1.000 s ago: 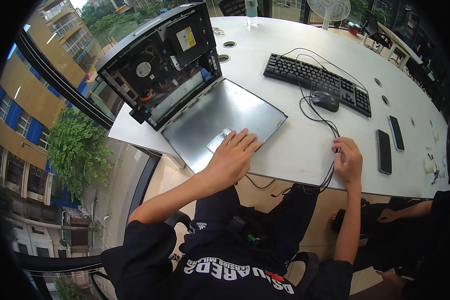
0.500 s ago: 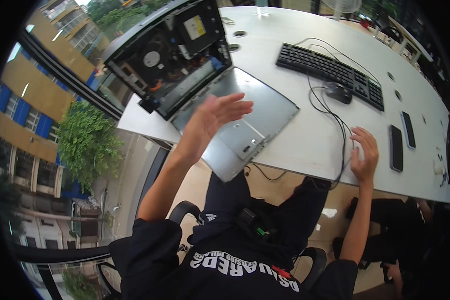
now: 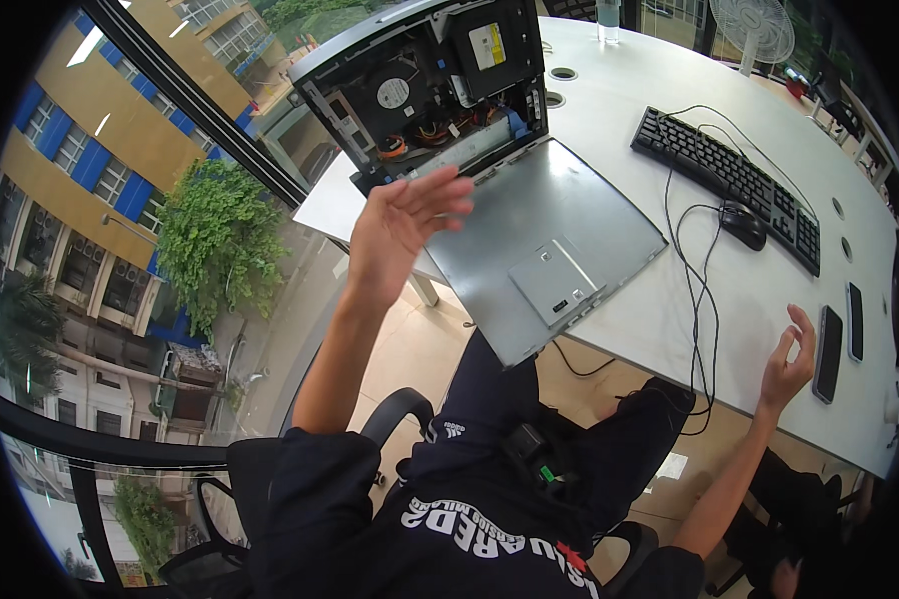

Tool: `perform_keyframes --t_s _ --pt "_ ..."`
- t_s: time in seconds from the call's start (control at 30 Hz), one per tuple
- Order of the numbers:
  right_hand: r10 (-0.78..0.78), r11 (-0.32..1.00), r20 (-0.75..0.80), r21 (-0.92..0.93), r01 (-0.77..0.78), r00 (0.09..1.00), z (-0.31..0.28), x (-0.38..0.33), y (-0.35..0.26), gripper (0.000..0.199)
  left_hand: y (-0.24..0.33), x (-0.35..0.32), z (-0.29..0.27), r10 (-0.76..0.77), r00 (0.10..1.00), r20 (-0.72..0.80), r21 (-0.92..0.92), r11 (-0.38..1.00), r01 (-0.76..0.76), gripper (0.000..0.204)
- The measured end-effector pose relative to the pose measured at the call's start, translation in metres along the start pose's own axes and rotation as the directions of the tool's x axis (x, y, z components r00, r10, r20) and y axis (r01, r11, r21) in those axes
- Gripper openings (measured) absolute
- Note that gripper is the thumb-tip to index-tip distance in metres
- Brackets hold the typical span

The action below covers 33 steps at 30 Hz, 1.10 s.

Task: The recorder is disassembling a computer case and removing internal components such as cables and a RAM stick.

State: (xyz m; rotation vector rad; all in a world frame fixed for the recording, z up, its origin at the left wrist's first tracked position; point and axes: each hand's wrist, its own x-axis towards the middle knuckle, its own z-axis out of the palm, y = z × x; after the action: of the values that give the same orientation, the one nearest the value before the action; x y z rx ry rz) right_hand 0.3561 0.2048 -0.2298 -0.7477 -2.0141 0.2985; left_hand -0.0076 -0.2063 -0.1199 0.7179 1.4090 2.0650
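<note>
A desktop computer case (image 3: 425,90) stands open at the far left of the white desk, its drives and wiring exposed. Its metal side panel (image 3: 579,215) lies flat in front of the opening, one corner jutting past the desk edge. My left hand (image 3: 400,230) is raised above the panel's left side, fingers stretched out and nothing in them. My right hand (image 3: 789,367) hovers at the near desk edge, beside a black phone (image 3: 827,354). Its fingers are loosely bent and apart, with nothing held.
A black keyboard (image 3: 729,185) and a mouse (image 3: 743,227) sit farther back, their cables (image 3: 704,299) looping over the near edge. A second phone (image 3: 855,321) lies at the right. A white fan (image 3: 754,30) stands behind the desk, and a window frame (image 3: 210,100) runs along the left.
The view has turned, so the desk sits farther right. My left hand has moved left over the panel, toward its edge. My right hand has shifted right from the cables toward the phones.
</note>
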Motion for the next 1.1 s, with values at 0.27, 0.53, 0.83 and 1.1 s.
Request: perform_keyframes --t_s 0.27,0.53,0.83,1.1 --pt "0.065 0.998 -0.022 0.024 -0.064 0.998 0.002 0.001 0.002 0.029 0.003 0.019 -0.012 0.468 0.879 -0.092 0.996 0.045 0.08 0.048" --pt "0.179 0.983 -0.009 0.032 -0.179 0.984 0.002 0.001 0.001 0.024 0.005 0.056 -0.03 0.398 0.908 -0.127 0.99 -0.006 0.141 0.037" --pt "0.154 0.988 -0.004 0.018 -0.153 0.988 0.005 0.001 0.009 0.024 0.0 0.036 -0.027 0.245 0.969 -0.016 0.947 0.314 -0.064 0.018" --pt "0.171 0.985 -0.033 0.026 -0.17 0.985 0.0 0.0 0.01 0.023 -0.028 0.018 0.055 0.236 0.868 0.437 0.855 0.189 -0.482 0.011"
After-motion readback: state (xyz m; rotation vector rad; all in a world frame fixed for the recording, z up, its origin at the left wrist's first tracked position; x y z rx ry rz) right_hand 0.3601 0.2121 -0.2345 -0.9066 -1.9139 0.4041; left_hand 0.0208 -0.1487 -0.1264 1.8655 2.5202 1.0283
